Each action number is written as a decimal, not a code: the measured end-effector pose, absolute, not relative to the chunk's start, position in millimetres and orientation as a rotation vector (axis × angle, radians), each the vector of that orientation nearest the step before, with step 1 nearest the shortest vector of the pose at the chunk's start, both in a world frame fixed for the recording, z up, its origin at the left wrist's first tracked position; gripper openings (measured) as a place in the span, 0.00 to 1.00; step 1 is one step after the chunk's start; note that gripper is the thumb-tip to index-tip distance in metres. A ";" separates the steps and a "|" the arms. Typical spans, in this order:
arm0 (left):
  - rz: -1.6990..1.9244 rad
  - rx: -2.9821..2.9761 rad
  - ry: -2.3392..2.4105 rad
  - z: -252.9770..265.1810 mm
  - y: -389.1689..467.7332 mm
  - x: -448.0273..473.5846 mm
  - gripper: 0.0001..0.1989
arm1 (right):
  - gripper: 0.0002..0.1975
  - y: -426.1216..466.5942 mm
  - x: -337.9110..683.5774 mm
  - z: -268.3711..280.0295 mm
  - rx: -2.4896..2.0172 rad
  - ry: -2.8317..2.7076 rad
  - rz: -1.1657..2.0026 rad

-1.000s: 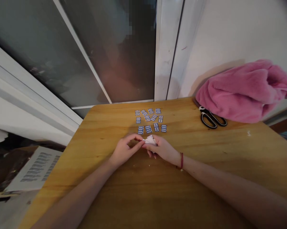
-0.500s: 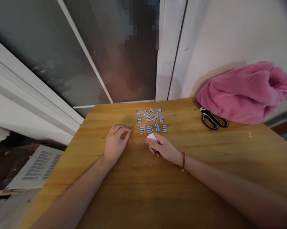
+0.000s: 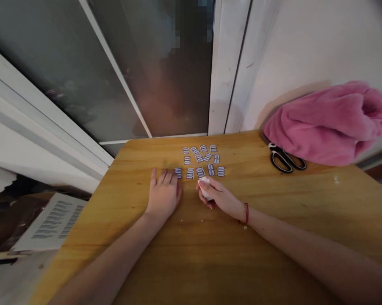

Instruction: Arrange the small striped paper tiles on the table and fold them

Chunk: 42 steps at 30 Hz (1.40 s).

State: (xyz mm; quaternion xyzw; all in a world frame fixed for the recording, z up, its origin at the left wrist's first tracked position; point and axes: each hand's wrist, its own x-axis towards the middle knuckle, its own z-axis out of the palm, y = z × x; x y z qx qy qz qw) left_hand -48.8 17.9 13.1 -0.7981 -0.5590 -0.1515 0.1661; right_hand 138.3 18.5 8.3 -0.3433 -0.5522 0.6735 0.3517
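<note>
Several small blue-and-white cards (image 3: 189, 173) lie in uneven rows on the wooden table (image 3: 191, 254). My left hand (image 3: 164, 192) rests palm down at the left end of the nearest row, its fingers spread. Its fingertips are beside the leftmost card (image 3: 178, 172), perhaps touching it. My right hand (image 3: 218, 195) is closed around a small stack of white cards (image 3: 206, 187), with the thumb on top. That stack is just below the near row and partly hidden by the fingers.
Black-handled scissors (image 3: 283, 159) lie at the right, partly under a pink plush cloth (image 3: 330, 123). A sliding door with dark panes (image 3: 165, 93) stands behind the table. An open cardboard box (image 3: 48, 220) sits lower at the left.
One more card now lies at the left end of the nearest row. My left hand has gone from a pinch to spread fingers and moved slightly right. My right hand still holds the stack.
</note>
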 end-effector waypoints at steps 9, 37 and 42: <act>-0.754 -2.587 -1.467 27.1 6.9 -39.5 0.12 | 0.11 17.2 138.0 1.0 -0.833 -1.497 1.734; -0.637 -2.284 -1.528 23.1 77.5 -91.5 0.13 | 0.15 19.1 135.0 -3.8 -0.886 -1.466 1.693; -0.471 -2.438 -1.482 17.2 90.7 -90.0 0.14 | 0.14 18.4 134.5 -2.2 -0.890 -1.451 1.698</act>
